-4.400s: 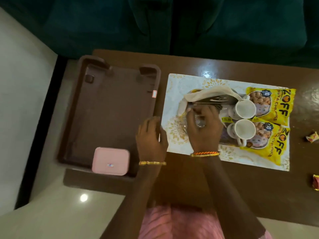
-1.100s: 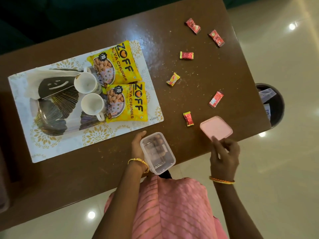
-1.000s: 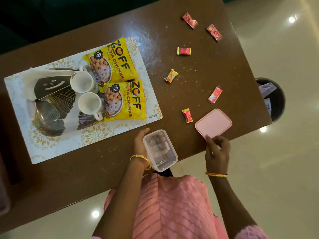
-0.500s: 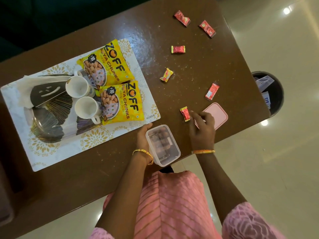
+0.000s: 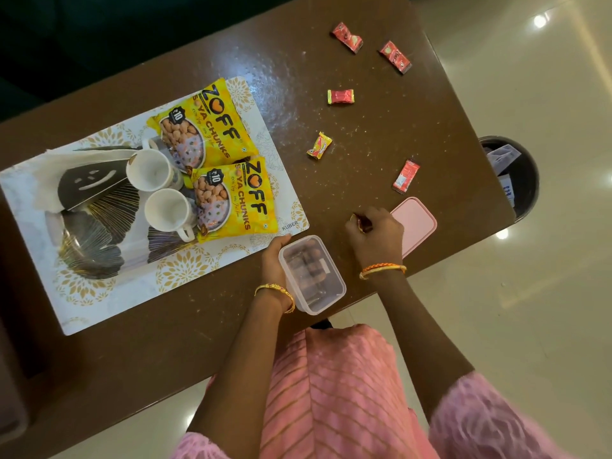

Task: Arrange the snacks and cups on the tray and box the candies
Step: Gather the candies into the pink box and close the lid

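We find cups (image 5: 159, 190) and snacks (image 5: 218, 173) on the tray (image 5: 109, 293), five candies (image 5: 339, 96) loose on the table (image 5: 364, 134), our right hand (image 5: 376, 236) fingers pinching the first, left hand (image 5: 275, 260) gripping the empty box (image 5: 311, 273).

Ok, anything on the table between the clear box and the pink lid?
Only the right hand, closed on a candy it is picking up. The clear box, steadied by the left hand, and the pink lid flank it in the head view.

My table (image 5: 381, 134) has a glossy, speckled brown top. The box (image 5: 313, 274) is clear, smooth plastic; its lid (image 5: 415, 223) is matt pink plastic. Candy wrappers (image 5: 340, 96) and snack packets (image 5: 202, 127) are shiny foil. Cups (image 5: 165, 210) look glazed ceramic.
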Demonstrator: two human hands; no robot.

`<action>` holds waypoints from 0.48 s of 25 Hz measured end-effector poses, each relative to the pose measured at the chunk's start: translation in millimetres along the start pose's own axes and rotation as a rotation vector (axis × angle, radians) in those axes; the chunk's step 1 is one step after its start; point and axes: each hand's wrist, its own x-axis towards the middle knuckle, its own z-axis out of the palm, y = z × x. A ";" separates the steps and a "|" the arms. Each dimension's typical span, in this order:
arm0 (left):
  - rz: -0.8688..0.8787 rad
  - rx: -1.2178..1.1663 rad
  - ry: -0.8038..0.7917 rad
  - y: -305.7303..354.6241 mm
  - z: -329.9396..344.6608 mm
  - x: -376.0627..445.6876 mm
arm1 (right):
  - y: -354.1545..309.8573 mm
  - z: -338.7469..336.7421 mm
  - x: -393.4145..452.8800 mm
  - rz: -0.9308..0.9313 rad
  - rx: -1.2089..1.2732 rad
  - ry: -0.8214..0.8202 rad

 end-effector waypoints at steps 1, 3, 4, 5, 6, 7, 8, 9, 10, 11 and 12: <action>0.009 0.002 0.008 0.4 0.6 0.0 | -3.9 -9.3 -10.2 -0.019 0.122 0.008; 0.003 -0.011 0.016 1.1 3.5 -0.8 | -12.1 -22.9 -36.2 -0.081 0.274 -0.050; -0.007 -0.022 0.014 1.1 5.6 -2.1 | -15.4 -25.3 -49.0 -0.107 0.283 -0.103; -0.013 -0.026 0.009 0.5 7.4 -3.5 | -17.1 -24.4 -59.6 -0.124 0.249 -0.142; -0.016 -0.025 0.002 -0.2 9.4 -4.6 | -17.5 -21.8 -66.8 -0.134 0.195 -0.158; -0.017 -0.024 -0.006 -0.6 11.6 -6.0 | -16.8 -19.0 -69.6 -0.133 0.157 -0.147; -0.016 -0.026 -0.012 -0.6 13.4 -7.0 | -15.7 -16.8 -68.8 -0.116 0.155 -0.116; -0.015 -0.032 -0.015 0.2 14.8 -6.9 | -14.9 -15.7 -64.2 -0.088 0.187 -0.077; -0.017 -0.042 -0.021 1.6 16.2 -6.6 | -14.0 -16.4 -56.9 -0.056 0.231 -0.029; -0.022 -0.048 -0.023 3.2 17.7 -6.3 | -12.0 -18.3 -46.3 -0.019 0.265 0.026; -0.026 -0.050 -0.019 4.8 18.8 -5.8 | -8.8 -21.3 -32.6 0.022 0.280 0.081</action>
